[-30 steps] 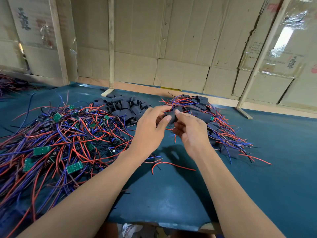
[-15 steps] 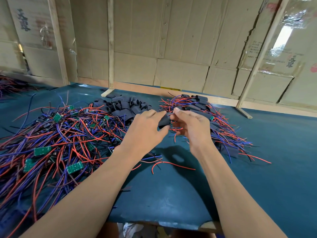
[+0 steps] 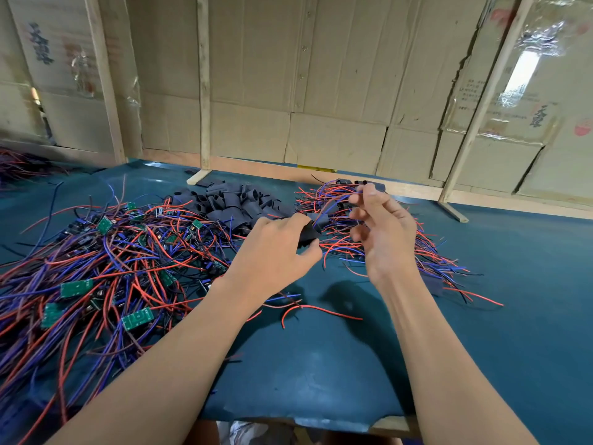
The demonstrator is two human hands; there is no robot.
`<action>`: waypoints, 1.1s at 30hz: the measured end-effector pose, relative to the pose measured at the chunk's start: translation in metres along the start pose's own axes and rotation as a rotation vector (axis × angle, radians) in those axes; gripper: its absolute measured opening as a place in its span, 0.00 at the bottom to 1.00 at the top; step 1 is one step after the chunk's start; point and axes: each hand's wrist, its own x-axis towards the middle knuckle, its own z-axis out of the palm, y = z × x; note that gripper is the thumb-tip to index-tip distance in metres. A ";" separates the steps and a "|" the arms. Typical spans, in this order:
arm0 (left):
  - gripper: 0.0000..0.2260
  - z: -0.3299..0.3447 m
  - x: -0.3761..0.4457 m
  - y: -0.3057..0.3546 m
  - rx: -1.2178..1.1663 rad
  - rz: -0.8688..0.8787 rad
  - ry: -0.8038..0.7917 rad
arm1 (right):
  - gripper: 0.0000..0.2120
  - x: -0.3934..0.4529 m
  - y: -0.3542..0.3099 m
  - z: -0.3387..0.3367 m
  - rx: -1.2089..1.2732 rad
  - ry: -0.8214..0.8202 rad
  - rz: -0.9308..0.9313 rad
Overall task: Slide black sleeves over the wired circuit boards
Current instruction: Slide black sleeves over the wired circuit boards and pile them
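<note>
Hands that met a second ago have parted above the surface point(image 3: 321, 364): the left hand point(image 3: 276, 248) grips the sleeve point(image 3: 309, 231), the right hand point(image 3: 382, 229) pinches wires point(image 3: 333, 200) pulled through, suggesting the board sits sleeved.

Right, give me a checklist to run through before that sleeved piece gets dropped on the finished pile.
1. Left hand grips the black sleeve: ok.
2. Right hand pinches the wires leading out of the sleeve: ok.
3. Board fully inside the sleeve: cannot tell, the hand hides it.
4. Finished pile lies behind the right hand: ok.
5. Spare black sleeves heaped within reach: ok.
6. Unsleeved boards waiting at left: ok.
</note>
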 end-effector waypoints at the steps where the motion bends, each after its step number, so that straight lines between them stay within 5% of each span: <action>1: 0.14 -0.001 -0.001 0.001 -0.049 -0.024 -0.012 | 0.07 0.000 0.000 0.000 0.019 -0.010 0.007; 8: 0.14 -0.004 -0.005 0.001 -0.317 -0.189 -0.055 | 0.08 -0.001 -0.002 -0.001 0.235 -0.148 0.067; 24: 0.13 0.008 -0.009 -0.005 -0.336 -0.102 -0.017 | 0.09 -0.004 0.002 0.007 0.594 -0.247 0.187; 30: 0.14 0.014 -0.011 -0.008 -0.376 -0.091 -0.044 | 0.17 0.001 0.020 0.004 0.238 -0.215 0.186; 33: 0.14 0.014 -0.010 -0.010 -0.418 -0.105 -0.031 | 0.32 -0.001 0.022 0.002 0.173 -0.292 0.213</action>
